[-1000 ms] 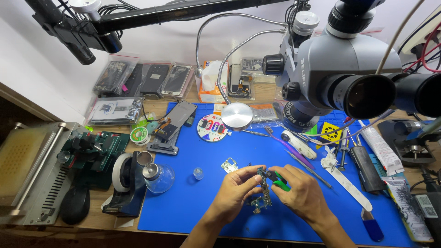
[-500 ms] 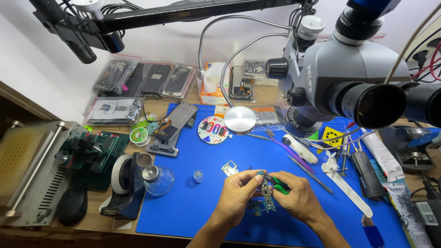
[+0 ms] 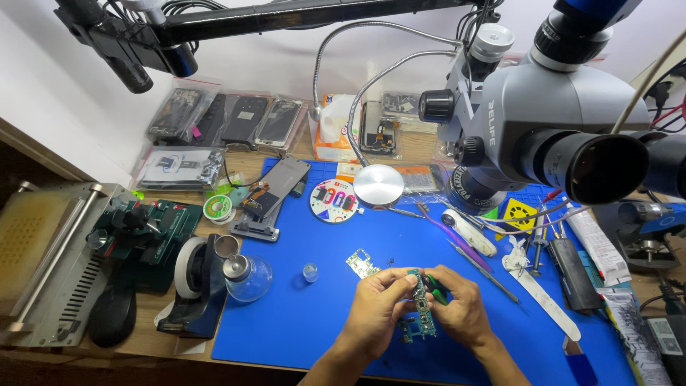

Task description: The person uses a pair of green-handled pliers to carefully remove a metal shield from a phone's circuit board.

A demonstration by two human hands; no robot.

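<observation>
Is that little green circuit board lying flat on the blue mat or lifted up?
Lifted up: both hands pinch the green circuit board above the blue mat.

A green circuit board [image 3: 421, 304] over a plain blue mat [image 3: 321, 314].

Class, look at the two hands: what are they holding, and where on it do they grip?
Both hands, left hand and right hand, pinch a small green circuit board by its upper edges.

Green circuit board [image 3: 421, 304] — small, narrow, held upright above blue mat.
</observation>
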